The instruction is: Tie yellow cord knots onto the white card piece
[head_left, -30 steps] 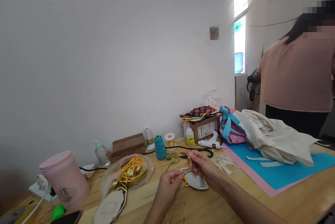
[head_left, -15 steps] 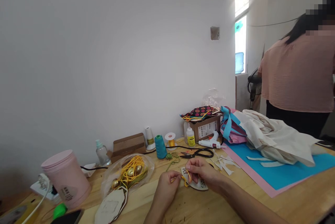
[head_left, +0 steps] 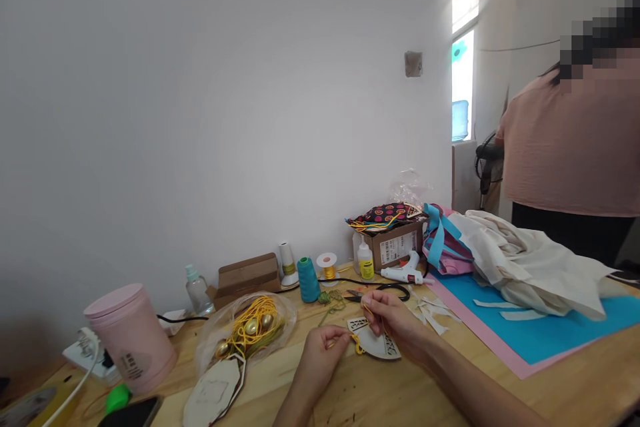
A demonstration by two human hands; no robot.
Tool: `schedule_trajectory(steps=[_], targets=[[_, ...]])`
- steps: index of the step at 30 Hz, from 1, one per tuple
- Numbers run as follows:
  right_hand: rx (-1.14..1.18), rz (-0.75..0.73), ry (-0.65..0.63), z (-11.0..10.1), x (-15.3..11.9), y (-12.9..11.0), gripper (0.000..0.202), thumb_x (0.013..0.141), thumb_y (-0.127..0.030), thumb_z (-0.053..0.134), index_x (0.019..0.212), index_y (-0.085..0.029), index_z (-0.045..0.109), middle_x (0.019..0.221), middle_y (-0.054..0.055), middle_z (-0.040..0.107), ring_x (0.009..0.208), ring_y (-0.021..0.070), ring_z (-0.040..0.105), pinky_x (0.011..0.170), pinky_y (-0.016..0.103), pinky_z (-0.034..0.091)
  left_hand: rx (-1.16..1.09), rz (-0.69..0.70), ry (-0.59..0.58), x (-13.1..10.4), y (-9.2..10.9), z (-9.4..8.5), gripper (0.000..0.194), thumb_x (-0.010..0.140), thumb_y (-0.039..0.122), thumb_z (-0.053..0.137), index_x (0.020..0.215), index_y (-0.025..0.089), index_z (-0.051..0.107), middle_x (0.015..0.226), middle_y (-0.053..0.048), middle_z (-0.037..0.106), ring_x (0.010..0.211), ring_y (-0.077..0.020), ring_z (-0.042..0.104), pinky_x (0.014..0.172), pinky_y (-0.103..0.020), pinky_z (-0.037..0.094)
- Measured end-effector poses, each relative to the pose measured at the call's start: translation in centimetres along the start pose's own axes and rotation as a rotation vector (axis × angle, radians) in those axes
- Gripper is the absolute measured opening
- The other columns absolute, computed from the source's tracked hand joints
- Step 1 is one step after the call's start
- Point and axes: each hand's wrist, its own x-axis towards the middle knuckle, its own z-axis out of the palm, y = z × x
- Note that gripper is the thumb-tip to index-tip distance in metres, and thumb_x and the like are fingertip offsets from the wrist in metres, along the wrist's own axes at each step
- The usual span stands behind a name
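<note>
My left hand (head_left: 324, 355) is closed in a pinch on a yellow cord (head_left: 359, 347), which hangs in a small loop beside its fingertips. My right hand (head_left: 391, 318) pinches a strand of yellow cord, raised a little above the table. Below the right fingers lies a pale fan-shaped piece (head_left: 379, 346) with dark cut-out patterns along its sides. The loop overlaps the left edge of this piece; whether it is tied to it I cannot tell. Black-handled scissors (head_left: 395, 291) rest just behind my right hand, partly hidden by it.
Left of my hands, a clear plastic bag (head_left: 260, 327) holds yellow cords and gold beads. At the back stand a teal thread cone (head_left: 309, 280), a glue bottle (head_left: 366, 262) and a white glue gun (head_left: 403, 272). Cream cloth (head_left: 530, 260) covers blue sheets at right. A person (head_left: 575, 140) stands beyond.
My right hand has moved up and slightly away from my left, still pinching cord. More of the fan-shaped piece shows beneath it. My left hand has hardly moved.
</note>
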Motion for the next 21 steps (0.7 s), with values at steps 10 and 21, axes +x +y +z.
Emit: schedule_trajectory(steps=[10,21], targets=[[-0.767,-0.179,0.045,-0.5,0.3,1.6,0.020,0.054,-0.026,0.065,0.071,-0.016,0.059,0.054,-0.005,0.043,0.050,0.0069,0.039,0.046,0.017,0.031,0.012,-0.025,0.022,-0.1,0.3,0.3,0.023,0.063,0.031,0.054,0.064,0.011,0.065,0.057,-0.004,0.064,0.053,-0.0162,0.054,0.051,-0.023,0.039],[-1.030,-0.339,-0.005,-0.5,0.2,2.3,0.009,0.062,-0.016,0.052,0.063,-0.016,0.062,0.059,-0.001,0.052,0.056,0.0084,0.045,0.049,0.017,0.032,-0.109,-0.038,0.053,0.2,0.1,0.2,0.017,0.061,0.027,0.056,0.060,0.011,0.061,0.051,0.000,0.057,0.048,-0.0102,0.045,0.045,-0.018,0.030]])
